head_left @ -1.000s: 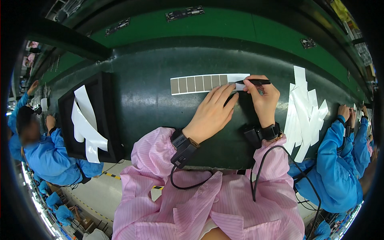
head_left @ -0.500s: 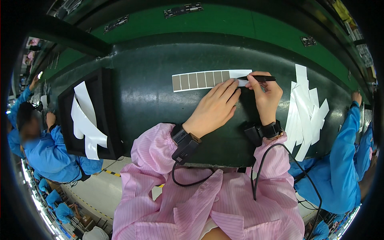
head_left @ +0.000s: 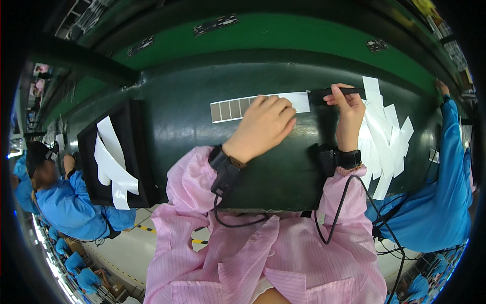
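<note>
A white strip of grey rectangular labels [head_left: 226,111] lies on the dark green tabletop; its right end is bare white. My left hand [head_left: 266,124] rests over the middle of the strip, its fingers bent and pressing down on it, hiding several labels. In my right hand [head_left: 349,111], thumb and fingers pinch a slim black pen-like tool [head_left: 356,91]. The tool lies level, pointing left, just past the strip's right end. Something dark shows around its tip, too blurred to make out. Beside my right hand lies a pile of white strips [head_left: 387,144].
To the left, a black tray [head_left: 147,152] holds several curled white strips [head_left: 114,162]. Circuit boards [head_left: 215,24] lie on the green surface beyond the table's far edge. Cables [head_left: 331,230] hang from my wristbands. People in blue work on both sides.
My right hand has drawn the black tool rightward, off the strip's bare end. My left hand's fingers have bent and shifted left along the strip.
</note>
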A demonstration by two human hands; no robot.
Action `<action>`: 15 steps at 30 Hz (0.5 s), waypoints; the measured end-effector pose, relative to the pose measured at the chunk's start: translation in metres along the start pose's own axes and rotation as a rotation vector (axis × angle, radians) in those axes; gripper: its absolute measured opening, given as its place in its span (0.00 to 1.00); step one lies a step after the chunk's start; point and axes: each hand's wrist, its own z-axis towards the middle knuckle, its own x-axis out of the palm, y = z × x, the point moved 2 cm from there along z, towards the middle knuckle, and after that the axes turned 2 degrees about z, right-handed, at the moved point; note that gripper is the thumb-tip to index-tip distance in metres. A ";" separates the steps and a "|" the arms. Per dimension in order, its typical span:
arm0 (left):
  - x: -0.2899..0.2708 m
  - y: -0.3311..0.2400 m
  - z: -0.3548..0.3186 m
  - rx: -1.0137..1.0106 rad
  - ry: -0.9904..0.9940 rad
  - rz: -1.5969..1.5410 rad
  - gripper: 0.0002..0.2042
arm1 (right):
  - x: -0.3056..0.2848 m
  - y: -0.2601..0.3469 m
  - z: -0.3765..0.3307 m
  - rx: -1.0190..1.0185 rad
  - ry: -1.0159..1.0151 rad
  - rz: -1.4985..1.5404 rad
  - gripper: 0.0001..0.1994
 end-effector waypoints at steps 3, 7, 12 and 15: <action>-0.002 0.018 0.042 0.039 -0.017 0.005 0.05 | -0.023 -0.008 0.013 0.068 -0.091 0.168 0.08; 0.020 0.040 0.113 0.070 -0.018 0.107 0.08 | -0.058 -0.009 0.026 0.093 -0.213 0.362 0.10; 0.077 0.064 0.204 -0.085 0.017 -0.023 0.10 | -0.084 -0.003 0.032 0.035 -0.301 0.510 0.10; 0.122 0.062 0.243 -0.109 -0.058 -0.028 0.13 | -0.099 0.000 0.034 -0.013 -0.345 0.560 0.10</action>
